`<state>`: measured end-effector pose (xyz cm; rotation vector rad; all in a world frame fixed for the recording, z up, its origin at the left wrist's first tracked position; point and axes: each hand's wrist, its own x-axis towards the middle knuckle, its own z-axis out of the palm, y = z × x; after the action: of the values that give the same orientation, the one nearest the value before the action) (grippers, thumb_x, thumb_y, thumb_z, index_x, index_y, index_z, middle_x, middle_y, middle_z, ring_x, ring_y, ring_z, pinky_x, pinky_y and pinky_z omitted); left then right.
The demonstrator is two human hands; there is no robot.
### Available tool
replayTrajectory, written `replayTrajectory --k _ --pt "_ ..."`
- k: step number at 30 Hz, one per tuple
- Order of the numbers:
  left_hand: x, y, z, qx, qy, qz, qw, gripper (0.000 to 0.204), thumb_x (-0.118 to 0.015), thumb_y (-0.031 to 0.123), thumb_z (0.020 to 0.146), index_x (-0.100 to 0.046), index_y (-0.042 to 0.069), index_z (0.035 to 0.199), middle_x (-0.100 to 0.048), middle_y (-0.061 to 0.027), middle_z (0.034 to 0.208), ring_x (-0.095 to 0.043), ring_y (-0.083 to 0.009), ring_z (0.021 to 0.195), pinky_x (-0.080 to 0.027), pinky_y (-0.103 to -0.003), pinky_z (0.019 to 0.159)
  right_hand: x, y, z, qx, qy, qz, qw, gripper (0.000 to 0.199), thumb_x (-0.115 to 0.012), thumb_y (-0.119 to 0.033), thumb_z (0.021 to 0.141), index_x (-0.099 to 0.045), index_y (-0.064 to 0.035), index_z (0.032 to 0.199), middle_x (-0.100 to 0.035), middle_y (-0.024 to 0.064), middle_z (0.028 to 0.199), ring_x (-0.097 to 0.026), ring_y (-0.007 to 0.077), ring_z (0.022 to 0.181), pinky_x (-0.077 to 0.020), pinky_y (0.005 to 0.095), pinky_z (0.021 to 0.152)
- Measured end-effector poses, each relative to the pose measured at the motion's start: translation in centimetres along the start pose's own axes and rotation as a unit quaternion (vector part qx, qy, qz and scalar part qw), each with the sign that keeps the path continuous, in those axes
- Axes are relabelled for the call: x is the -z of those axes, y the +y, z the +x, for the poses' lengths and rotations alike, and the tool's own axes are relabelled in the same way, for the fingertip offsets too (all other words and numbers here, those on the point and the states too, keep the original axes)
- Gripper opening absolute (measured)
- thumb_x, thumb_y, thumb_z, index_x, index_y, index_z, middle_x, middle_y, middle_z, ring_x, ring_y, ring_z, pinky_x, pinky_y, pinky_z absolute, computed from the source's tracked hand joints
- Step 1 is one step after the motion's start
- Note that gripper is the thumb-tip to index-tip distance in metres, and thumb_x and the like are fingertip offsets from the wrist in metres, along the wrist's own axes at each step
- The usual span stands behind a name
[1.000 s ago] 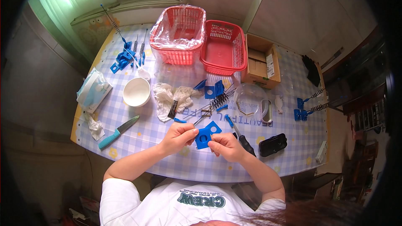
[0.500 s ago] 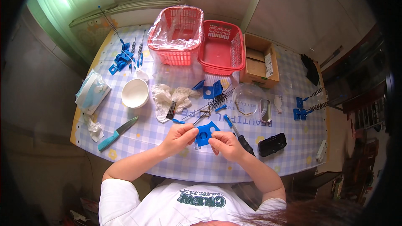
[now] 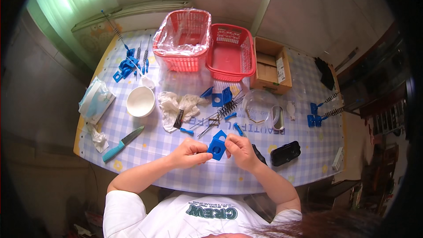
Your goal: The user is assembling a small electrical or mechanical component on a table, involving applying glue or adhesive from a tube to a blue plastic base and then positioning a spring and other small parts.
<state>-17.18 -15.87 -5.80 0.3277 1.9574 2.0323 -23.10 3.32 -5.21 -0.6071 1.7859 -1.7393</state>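
A blue plastic bracket [image 3: 217,151] with a round hole in its lower plate is raised between my hands over the near side of the table. Curled fingers of my left hand [image 3: 192,153] pinch its left edge with the thumb. On the opposite side, my right hand [image 3: 241,150] grips the bracket's right edge. Just beyond lies a pile of black springs on metal rods [image 3: 226,109], with blue brackets [image 3: 217,100] behind it. A screwdriver with a dark handle [image 3: 260,154] is partly hidden by my right hand.
Left are a teal-handled knife [image 3: 118,148], white bowl [image 3: 141,100] and tissue pack [image 3: 95,100]. Red baskets [image 3: 230,68] and a cardboard box [image 3: 271,72] stand at the back. A black case [image 3: 285,154] lies right; spring-and-bracket pieces [image 3: 314,120] are farther right. Crumpled cloth [image 3: 169,110] sits beyond my left hand.
Both hands have drawn slightly nearer to me with the blue bracket, which is now turned and tilted differently. My left hand has shifted its hold along the bracket's left side.
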Motion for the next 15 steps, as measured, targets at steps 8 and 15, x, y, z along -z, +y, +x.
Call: replayTrajectory --k 8,15 --pt "0.04 0.00 0.07 -0.002 -0.035 -0.026 0.999 0.031 -0.053 0.018 0.081 -0.047 0.004 0.054 -0.045 0.0018 0.046 -0.039 -0.0037 0.042 -0.029 -0.021 0.038 -0.05 -0.53 0.18 0.117 -0.009 -0.118 0.986 0.023 -0.046 -0.013 0.083 -0.042 -0.0007 0.063 -0.037 0.0077 0.054 -0.036 0.0146 0.047 -0.0288 0.0285 0.044" --pt "0.08 -0.31 0.13 -0.013 -0.029 -0.017 0.999 0.032 -0.053 0.017 0.081 -0.047 0.004 0.053 -0.044 0.0018 0.046 -0.038 -0.0039 0.041 -0.029 -0.022 0.038 -0.24 0.06 0.33 0.142 0.010 -0.130 0.981 0.024 -0.046 -0.013 0.084 -0.039 -0.0012 0.064 -0.035 0.0089 0.054 -0.034 0.0192 0.046 -0.0278 0.0301 0.043"
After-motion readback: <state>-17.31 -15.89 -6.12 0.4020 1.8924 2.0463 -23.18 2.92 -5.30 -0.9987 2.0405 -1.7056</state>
